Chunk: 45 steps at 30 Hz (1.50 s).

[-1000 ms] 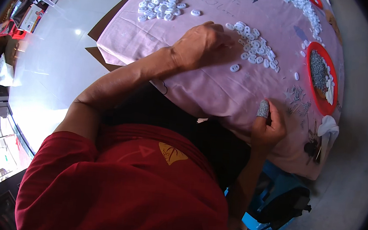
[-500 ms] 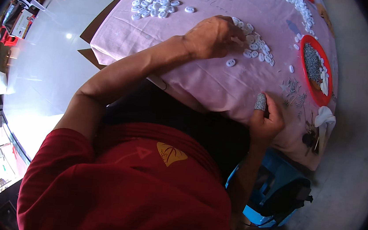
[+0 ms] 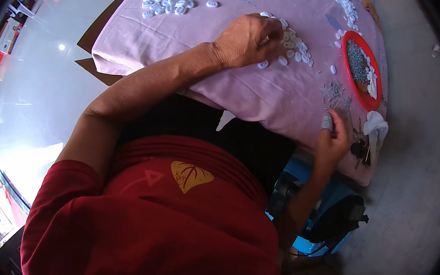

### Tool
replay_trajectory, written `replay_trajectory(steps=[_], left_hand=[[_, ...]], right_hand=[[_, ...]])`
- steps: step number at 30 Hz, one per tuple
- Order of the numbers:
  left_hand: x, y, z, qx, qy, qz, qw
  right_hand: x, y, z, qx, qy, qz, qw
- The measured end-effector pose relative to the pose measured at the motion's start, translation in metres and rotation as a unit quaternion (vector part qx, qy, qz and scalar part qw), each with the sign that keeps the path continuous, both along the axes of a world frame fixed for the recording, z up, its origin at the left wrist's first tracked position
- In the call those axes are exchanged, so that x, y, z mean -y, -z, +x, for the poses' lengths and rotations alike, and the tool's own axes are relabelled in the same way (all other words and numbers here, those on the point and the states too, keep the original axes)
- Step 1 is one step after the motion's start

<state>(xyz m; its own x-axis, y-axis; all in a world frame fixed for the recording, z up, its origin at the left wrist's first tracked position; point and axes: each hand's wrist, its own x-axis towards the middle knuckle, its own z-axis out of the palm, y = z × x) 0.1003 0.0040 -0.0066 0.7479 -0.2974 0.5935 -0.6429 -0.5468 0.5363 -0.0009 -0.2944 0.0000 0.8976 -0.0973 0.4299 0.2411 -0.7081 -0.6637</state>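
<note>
Here the small white pieces lie scattered under and just beyond the left hand, whose curled fingers rest among them. The right hand, well apart at the pink cloth's near edge, pinches a small grey piece.

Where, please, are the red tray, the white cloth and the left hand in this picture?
red tray [image 3: 346, 70]: head view, on its near-left rim.
white cloth [image 3: 377, 123]: head view, on its middle fold.
left hand [image 3: 245, 36]: head view, on the back of the hand.
</note>
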Motion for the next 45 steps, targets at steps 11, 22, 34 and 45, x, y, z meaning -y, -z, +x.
replay_trajectory(steps=[11,22,34,45], left_hand=[[-0.003,-0.002,-0.008,-0.092,-0.011,-0.063,0.994],[0.004,0.002,-0.031,-0.219,0.158,-0.192,0.944],[0.008,0.000,-0.036,-0.278,0.211,-0.217,0.912],[0.006,0.006,-0.041,-0.289,0.235,-0.248,0.894]], right_hand=[[0.001,-0.010,0.020,0.022,0.012,-0.244,0.970],[-0.007,-0.016,0.025,-0.002,-0.021,-0.198,0.980],[-0.015,-0.023,0.025,-0.054,-0.061,-0.245,0.966],[0.007,-0.012,0.022,-0.019,-0.036,-0.232,0.972]])
